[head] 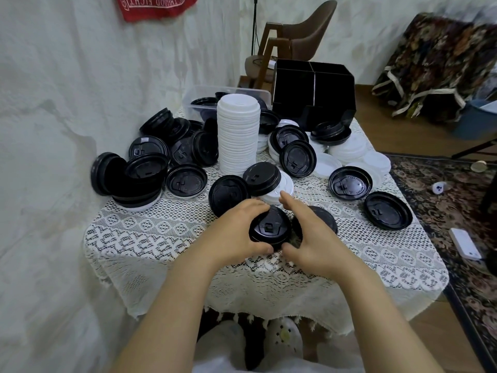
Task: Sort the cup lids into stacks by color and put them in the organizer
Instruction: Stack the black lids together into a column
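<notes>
A small stack of black lids [270,228] sits near the front middle of the lace-covered table [161,238]. My left hand [239,232] grips its left side, thumb at the front and fingers over the back. My right hand [309,238] is against its right side with fingers spread, covering part of another black lid [326,218]. A tall stack of white lids [238,135] stands upright in the middle. Loose black lids [161,157] pile up at the left, and white lids [349,152] lie at the right. The black organizer [314,90] stands at the back right.
A clear plastic tub [199,100] holding black lids sits at the back behind the white stack. Single black lids [388,210] lie near the table's right edge. A wall runs along the left. A chair [295,41] stands behind the table; a patterned rug and a phone [464,243] are on the floor.
</notes>
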